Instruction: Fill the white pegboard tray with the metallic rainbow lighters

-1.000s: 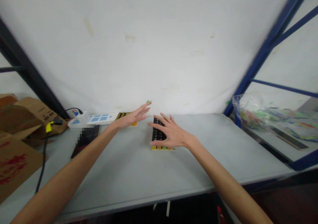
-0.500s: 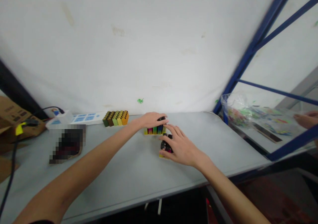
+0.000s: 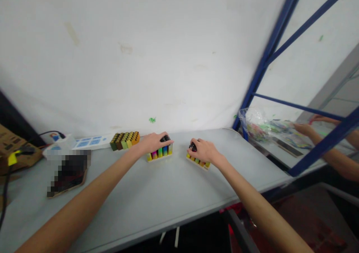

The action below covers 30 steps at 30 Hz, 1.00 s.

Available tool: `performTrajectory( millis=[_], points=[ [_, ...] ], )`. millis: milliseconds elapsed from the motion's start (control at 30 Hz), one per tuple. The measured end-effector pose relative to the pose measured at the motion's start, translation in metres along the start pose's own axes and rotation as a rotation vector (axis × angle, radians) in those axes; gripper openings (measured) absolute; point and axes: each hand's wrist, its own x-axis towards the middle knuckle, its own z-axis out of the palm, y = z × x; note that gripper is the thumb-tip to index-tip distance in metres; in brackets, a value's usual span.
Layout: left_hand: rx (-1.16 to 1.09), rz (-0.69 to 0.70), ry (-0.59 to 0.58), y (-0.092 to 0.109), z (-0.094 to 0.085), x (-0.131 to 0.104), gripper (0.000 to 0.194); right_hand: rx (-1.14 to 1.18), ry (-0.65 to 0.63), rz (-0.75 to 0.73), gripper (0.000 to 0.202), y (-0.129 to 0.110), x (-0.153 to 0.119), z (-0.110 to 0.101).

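Observation:
On the grey table [image 3: 157,185], my left hand [image 3: 152,142] wraps over a tray of colourful lighters [image 3: 160,154] with black tops, its fingers around the upper part. To the right, my right hand [image 3: 203,150] grips a second tray of lighters [image 3: 199,162], which stands at a slant with yellow lower parts showing. A gap separates the two trays. Part of each tray's top is hidden under the fingers. Against the wall at the left stands a block of green, brown and orange pieces [image 3: 125,140].
A pixelated dark flat object [image 3: 70,174], a white power strip [image 3: 91,141] and a cardboard box [image 3: 24,148] lie left. Blue metal frame bars [image 3: 254,81] rise on the right. Beyond them are a plastic bag [image 3: 255,126] and another person's hands [image 3: 305,130].
My hands have moved apart. The right-hand tray has shifted right and farther back, and turned. The camera view has turned slightly right, and more of the other person's arms shows.

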Motion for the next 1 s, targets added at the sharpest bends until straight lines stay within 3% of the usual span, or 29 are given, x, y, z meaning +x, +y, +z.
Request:
performTrajectory(
  millis=[233,400,500,600,700,800,900,1000],
  points=[
    [0.046,-0.062,0.028,-0.012,-0.006,-0.01,0.075,-0.004,-0.018,0.018,0.059,0.002,0.02,0.002],
    [0.146,0.123,0.413,0.015,0.002,-0.021,0.047,0.027,-0.025,0.018,0.055,0.006,0.023,0.006],
    [0.022,0.312,0.51,0.042,0.017,-0.029,0.04,0.08,-0.036,0.006,0.055,0.014,0.028,0.009],
    [-0.141,0.441,0.44,0.069,0.036,-0.033,0.048,0.183,-0.061,0.023,0.056,0.031,0.04,0.009],
    [-0.292,0.37,0.286,0.088,0.052,-0.026,0.079,0.425,-0.088,0.053,0.043,0.054,0.053,0.009],
    [-0.455,0.302,0.135,0.102,0.066,-0.012,0.105,0.878,-0.213,0.131,0.032,0.07,0.057,0.011],
    [-0.618,0.303,0.133,0.117,0.082,0.001,0.117,1.304,-0.331,0.269,0.031,0.072,0.05,0.02],
    [-0.718,0.294,0.219,0.129,0.097,0.009,0.118,1.473,-0.229,0.358,0.029,0.066,0.038,0.033]
  ],
)
